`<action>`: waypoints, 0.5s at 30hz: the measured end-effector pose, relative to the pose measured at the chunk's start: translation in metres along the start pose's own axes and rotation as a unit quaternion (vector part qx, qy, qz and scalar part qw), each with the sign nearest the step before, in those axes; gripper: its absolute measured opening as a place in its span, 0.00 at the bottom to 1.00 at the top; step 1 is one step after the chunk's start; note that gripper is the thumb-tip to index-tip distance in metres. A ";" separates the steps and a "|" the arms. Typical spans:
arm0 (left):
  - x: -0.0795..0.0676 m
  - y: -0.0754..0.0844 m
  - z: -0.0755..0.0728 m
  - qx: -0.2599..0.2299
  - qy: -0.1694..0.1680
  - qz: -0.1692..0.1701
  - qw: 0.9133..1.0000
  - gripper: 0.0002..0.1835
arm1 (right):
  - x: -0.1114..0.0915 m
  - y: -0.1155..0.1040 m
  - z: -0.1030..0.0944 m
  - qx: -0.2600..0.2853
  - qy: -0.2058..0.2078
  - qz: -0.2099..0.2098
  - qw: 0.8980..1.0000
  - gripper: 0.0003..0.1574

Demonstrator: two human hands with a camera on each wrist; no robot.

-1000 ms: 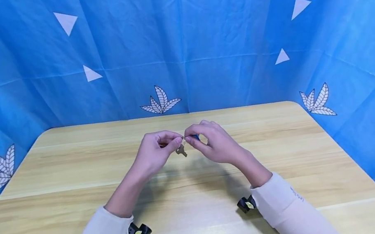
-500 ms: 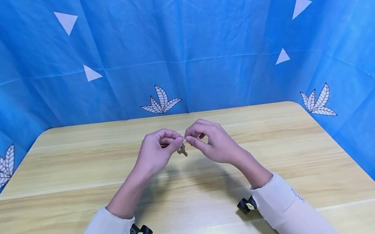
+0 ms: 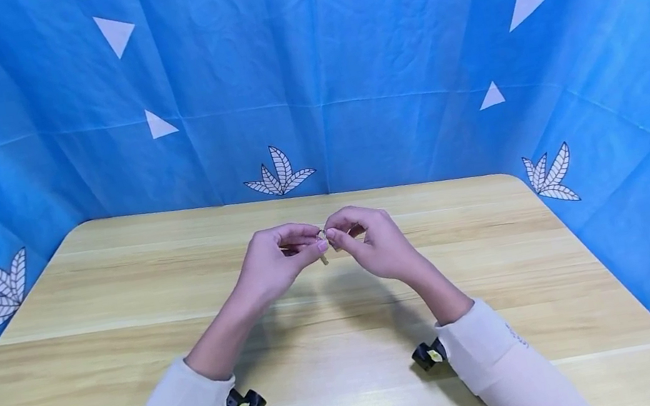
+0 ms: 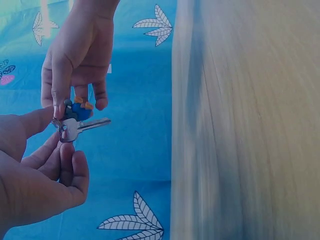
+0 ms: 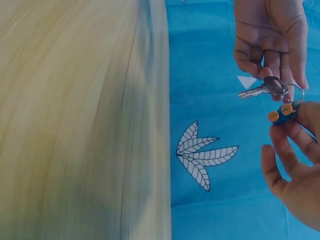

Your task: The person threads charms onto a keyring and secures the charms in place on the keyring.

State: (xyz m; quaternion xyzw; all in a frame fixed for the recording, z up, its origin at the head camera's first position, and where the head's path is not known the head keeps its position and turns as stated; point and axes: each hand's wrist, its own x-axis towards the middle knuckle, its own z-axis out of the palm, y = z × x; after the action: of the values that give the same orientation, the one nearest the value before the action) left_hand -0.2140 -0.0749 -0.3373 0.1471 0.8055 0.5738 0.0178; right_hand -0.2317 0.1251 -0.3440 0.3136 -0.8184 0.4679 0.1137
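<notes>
Raised over the table, my left hand [image 3: 273,263] and right hand [image 3: 374,245] almost meet at the fingertips. Between them is a metal key ring [image 5: 301,91] with a silver key [image 4: 72,130] on it. In the right wrist view the key's blade points left. Thumb and fingers of my left hand pinch the ring beside the key's head; the exact contact is partly hidden. My right hand pinches a small blue charm [image 5: 284,115] with orange ends, attached at the ring. In the head view the charm is mostly hidden by fingers.
A light wooden table [image 3: 324,348] lies beneath both hands. Behind it and along the sides hangs a blue cloth [image 3: 375,42] with white leaves and triangles. Black wrist cameras [image 3: 246,405] sit at the pale sleeve cuffs.
My left fingertips have shifted slightly right, and the hands are closer together. The key has turned and now shows narrower in the head view. The blue piece seen at my right hand earlier is covered there.
</notes>
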 end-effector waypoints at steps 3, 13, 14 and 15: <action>0.000 0.000 0.000 0.001 -0.002 0.007 1.000 0.15 | 0.000 -0.006 0.000 0.015 0.000 0.010 1.000 0.05; -0.003 0.003 -0.001 0.048 0.015 0.066 0.997 0.11 | -0.002 -0.041 -0.008 0.029 -0.001 0.022 0.999 0.05; -0.003 0.004 -0.001 0.053 0.018 0.071 0.996 0.10 | -0.002 -0.042 -0.008 0.027 0.001 0.022 0.999 0.04; -0.003 0.004 0.000 0.058 0.019 0.076 0.995 0.08 | -0.002 -0.042 -0.008 0.026 0.002 0.021 0.999 0.05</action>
State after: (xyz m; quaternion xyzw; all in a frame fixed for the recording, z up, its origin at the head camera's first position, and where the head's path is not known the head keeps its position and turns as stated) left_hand -0.2101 -0.0749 -0.3343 0.1971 0.8241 0.5287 -0.0498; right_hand -0.2053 0.1170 -0.3114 0.2984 -0.8118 0.4924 0.0975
